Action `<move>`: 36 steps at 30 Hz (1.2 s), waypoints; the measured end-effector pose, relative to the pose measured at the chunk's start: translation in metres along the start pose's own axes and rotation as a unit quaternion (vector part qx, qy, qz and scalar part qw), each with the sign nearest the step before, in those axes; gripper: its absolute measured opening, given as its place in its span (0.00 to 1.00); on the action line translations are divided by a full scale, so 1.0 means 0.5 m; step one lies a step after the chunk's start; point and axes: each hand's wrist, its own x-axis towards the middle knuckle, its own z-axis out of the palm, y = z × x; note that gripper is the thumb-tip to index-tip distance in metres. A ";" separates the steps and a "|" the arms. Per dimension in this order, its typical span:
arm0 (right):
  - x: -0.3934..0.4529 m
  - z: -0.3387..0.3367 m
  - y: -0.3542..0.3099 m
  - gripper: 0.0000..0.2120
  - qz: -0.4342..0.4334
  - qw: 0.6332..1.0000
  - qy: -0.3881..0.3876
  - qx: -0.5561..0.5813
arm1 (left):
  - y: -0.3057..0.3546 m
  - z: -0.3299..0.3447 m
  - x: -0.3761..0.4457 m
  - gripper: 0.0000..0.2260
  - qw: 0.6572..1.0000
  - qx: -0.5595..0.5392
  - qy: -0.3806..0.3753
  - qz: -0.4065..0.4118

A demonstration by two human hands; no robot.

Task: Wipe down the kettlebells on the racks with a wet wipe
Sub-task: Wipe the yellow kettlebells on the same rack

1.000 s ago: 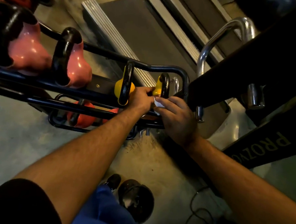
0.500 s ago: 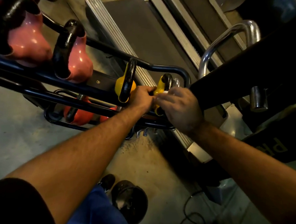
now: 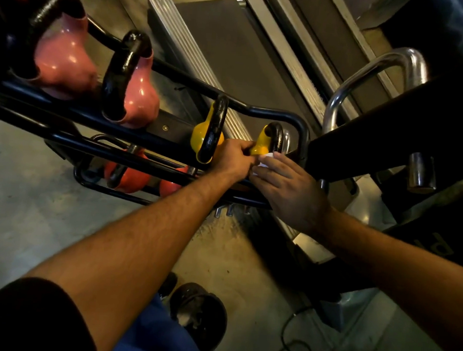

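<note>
Since half a second ago the right hand (image 3: 288,191) has slid down from the top of the end kettlebell's handle to its lower body, so the white wet wipe (image 3: 265,161) shows again under the fingertips. Largest in view, the black tubular rack (image 3: 259,112) runs from the upper left toward the centre, with treadmill decks (image 3: 234,57) lying behind it and a dark machine frame with a chrome handle (image 3: 369,72) crowding its right end. On the rack's upper tier sit two pink kettlebells (image 3: 65,65) with thick black handles, then a yellow kettlebell (image 3: 200,137), then the small end yellow kettlebell (image 3: 262,143) at the rack's far right corner. Orange-red kettlebells (image 3: 133,178) rest on the lower tier. Both bare forearms reach in from the bottom of the frame over the concrete floor (image 3: 31,202). The left hand (image 3: 232,160) is curled against the left side of the end yellow kettlebell, fingers gripping its body to steady it. The right hand lies with fingers fairly straight, pressing the wet wipe against the lower right side of that same kettlebell, just beside the left hand's fingertips. A black shoe (image 3: 198,314) and a blue trouser leg (image 3: 148,336) show below, and a thin cable (image 3: 290,341) trails on the floor near them.
</note>
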 end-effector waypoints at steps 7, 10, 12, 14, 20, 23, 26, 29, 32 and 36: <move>-0.001 -0.007 0.026 0.11 -0.090 0.993 -0.055 -0.053 | -0.003 0.008 0.005 0.11 1.000 0.009 0.014 -0.017; 0.027 -0.037 0.040 0.16 0.005 0.997 -0.039 -0.062 | 0.001 0.005 0.008 0.11 1.000 -0.007 0.006 -0.019; 0.025 -0.039 0.032 0.20 0.040 0.997 -0.050 -0.049 | -0.007 0.008 0.008 0.11 1.000 -0.007 0.004 -0.012; 0.006 -0.031 0.022 0.20 -0.003 0.996 -0.084 -0.031 | -0.010 0.009 0.003 0.11 1.000 0.003 0.007 -0.009; 0.043 -0.062 0.076 0.16 0.002 0.999 -0.041 0.005 | -0.015 0.010 0.008 0.14 1.000 -0.017 0.005 0.005; 0.050 -0.041 0.036 0.19 -0.002 0.994 -0.104 -0.017 | -0.019 0.007 0.007 0.12 1.000 -0.023 0.001 -0.001; 0.046 -0.044 0.049 0.14 -0.057 0.990 -0.126 0.006 | -0.019 0.012 0.007 0.13 1.000 0.001 0.011 0.016; 0.059 -0.065 0.080 0.16 -0.004 0.993 -0.114 0.025 | -0.020 0.017 0.013 0.17 1.000 -0.018 -0.002 0.016; 0.086 -0.068 0.066 0.17 0.041 0.989 -0.140 0.024 | -0.028 0.016 0.018 0.17 0.998 -0.067 -0.003 0.013; 0.141 -0.065 0.075 0.20 0.112 0.973 -0.195 0.053 | -0.027 0.016 0.015 0.14 0.995 -0.092 -0.027 0.005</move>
